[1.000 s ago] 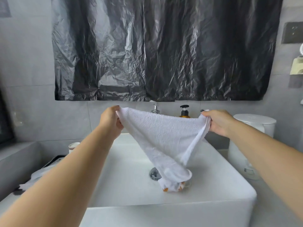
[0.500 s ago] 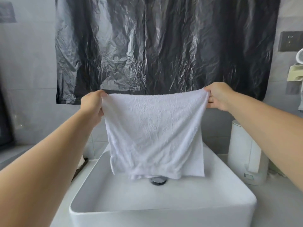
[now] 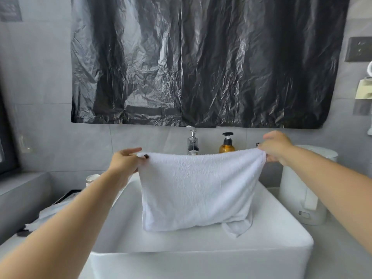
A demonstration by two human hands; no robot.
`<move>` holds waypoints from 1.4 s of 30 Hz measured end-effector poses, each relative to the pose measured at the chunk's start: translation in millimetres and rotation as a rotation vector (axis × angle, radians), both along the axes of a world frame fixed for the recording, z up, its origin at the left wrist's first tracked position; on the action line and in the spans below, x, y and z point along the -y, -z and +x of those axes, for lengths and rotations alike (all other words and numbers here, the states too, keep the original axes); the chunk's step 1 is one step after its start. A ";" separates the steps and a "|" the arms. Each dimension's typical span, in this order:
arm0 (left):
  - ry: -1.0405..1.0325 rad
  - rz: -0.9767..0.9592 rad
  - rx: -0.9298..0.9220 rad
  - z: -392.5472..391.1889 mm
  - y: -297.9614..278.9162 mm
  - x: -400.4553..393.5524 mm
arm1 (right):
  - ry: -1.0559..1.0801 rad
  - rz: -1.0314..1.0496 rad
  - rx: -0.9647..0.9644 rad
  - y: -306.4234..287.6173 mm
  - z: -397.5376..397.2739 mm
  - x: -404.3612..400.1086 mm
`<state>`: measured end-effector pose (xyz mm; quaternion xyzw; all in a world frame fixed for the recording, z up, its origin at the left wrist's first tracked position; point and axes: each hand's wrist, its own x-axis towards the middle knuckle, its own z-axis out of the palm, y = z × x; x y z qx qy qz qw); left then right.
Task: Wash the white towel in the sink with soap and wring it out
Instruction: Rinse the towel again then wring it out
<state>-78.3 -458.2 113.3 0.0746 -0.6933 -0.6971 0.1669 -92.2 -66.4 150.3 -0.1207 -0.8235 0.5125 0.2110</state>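
Observation:
The white towel (image 3: 196, 188) hangs spread out flat over the white rectangular sink (image 3: 201, 256). Its lower edge reaches down into the basin. My left hand (image 3: 125, 162) pinches the towel's top left corner. My right hand (image 3: 275, 147) pinches the top right corner. Behind the towel stand the chrome tap (image 3: 192, 141) and an amber soap bottle (image 3: 227, 144) with a black pump. The sink's drain is hidden by the towel.
A white lidded bin (image 3: 306, 188) stands right of the sink. A small cup (image 3: 92, 179) and a dark tray with white cloth (image 3: 60, 204) lie on the grey counter at left. Black plastic sheeting (image 3: 201, 61) covers the wall above.
Both hands have lowered the spread towel from in front of the black sheeting down to the sink, so the tap and soap bottle show above it again.

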 end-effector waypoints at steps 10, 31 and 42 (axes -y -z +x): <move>-0.205 -0.644 -0.193 7.3 -81.7 20.4 | -0.109 0.509 -0.128 -70.1 30.9 -5.0; -0.192 -0.348 -0.227 -44.1 -89.8 2.0 | 0.022 0.306 -0.286 -86.0 2.9 13.0; 0.023 -0.402 -0.118 44.7 -42.7 9.5 | -0.243 -0.117 -0.148 -29.8 72.5 1.5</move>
